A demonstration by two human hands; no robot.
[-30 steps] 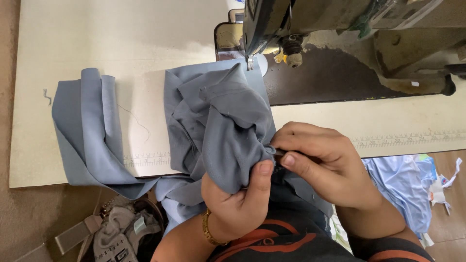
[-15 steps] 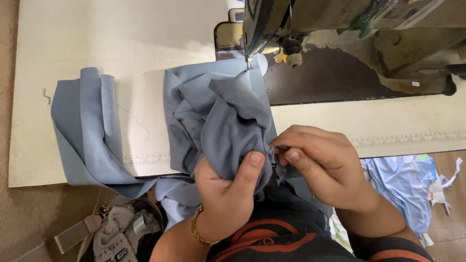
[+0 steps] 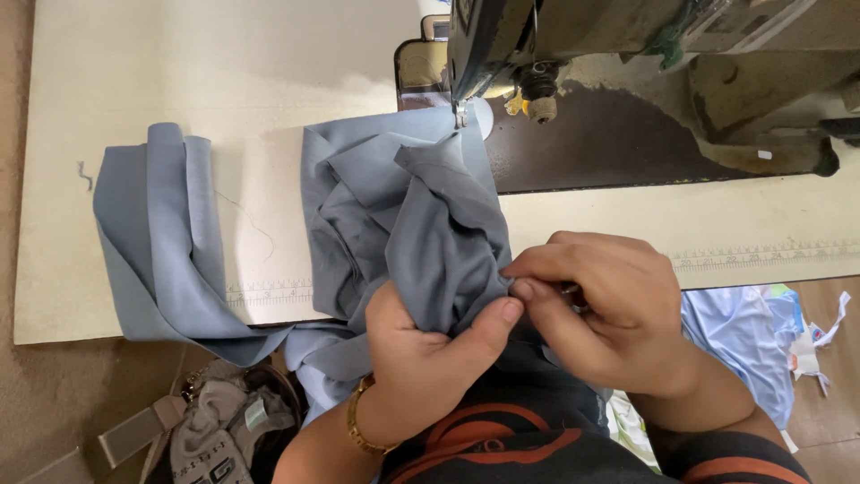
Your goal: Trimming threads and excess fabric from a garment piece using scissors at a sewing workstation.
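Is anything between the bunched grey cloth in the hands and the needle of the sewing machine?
Nothing foreign shows. Both the left hand and right hand pinch the grey cloth at the table edge. Only the cloth's own folds lie between them and the needle, where its far edge already rests.

A pale sewing table point(image 3: 179, 63) carries bunched grey-blue fabric point(image 3: 403, 215) and a dark sewing machine point(image 3: 627, 54).

Bright, even light; sharp focus
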